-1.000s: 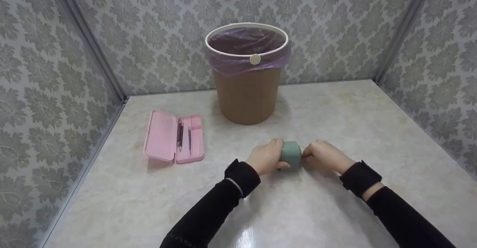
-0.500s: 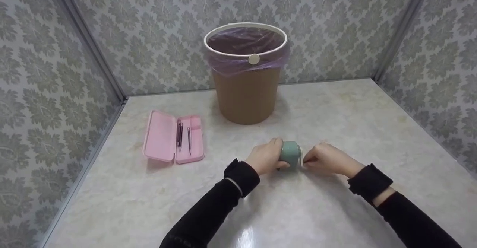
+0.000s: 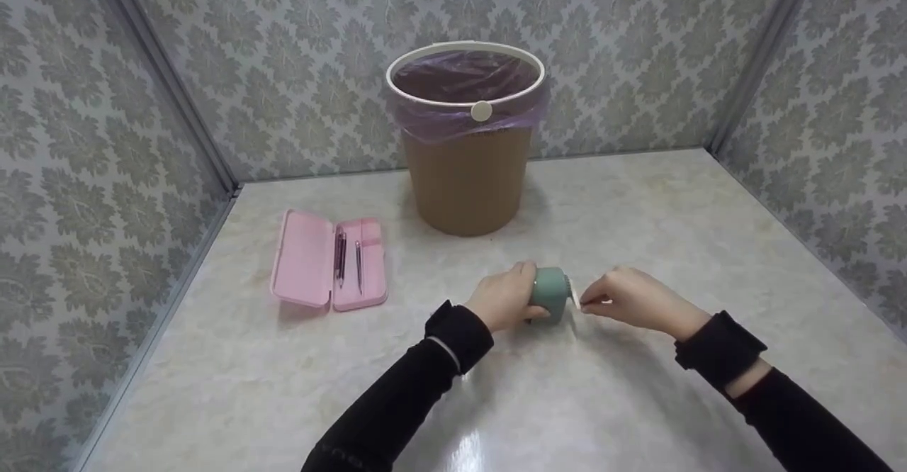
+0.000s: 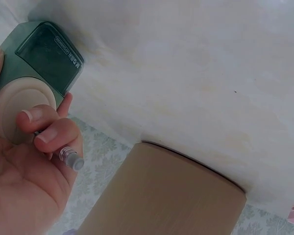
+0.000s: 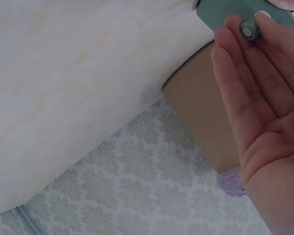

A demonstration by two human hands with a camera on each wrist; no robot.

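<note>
A green crank pencil sharpener [image 3: 550, 295] is close over the table, gripped by my left hand [image 3: 502, 298]. In the left wrist view its dark see-through shavings drawer [image 4: 51, 51] and a round cream front show. The left fingers also curl round a pencil [image 4: 71, 159] that points into that front, its silvery ringed end sticking out past them. To the right of the sharpener, my right hand [image 3: 634, 300] pinches the small green crank knob [image 5: 248, 31] between thumb and fingertips. The light crank arm [image 3: 575, 296] runs from the sharpener to those fingers.
An open pink pencil case [image 3: 305, 259] with several pens or pencils inside lies at the left. Behind the hands stands a tall brown bin [image 3: 468, 181] lined with a purple bag [image 3: 432, 125]. Patterned walls [image 3: 638, 47] close in the table's back and sides.
The right hand has shifted slightly right and turned with the crank, so more of the crank arm shows. My left hand and the sharpener stay almost in place.
</note>
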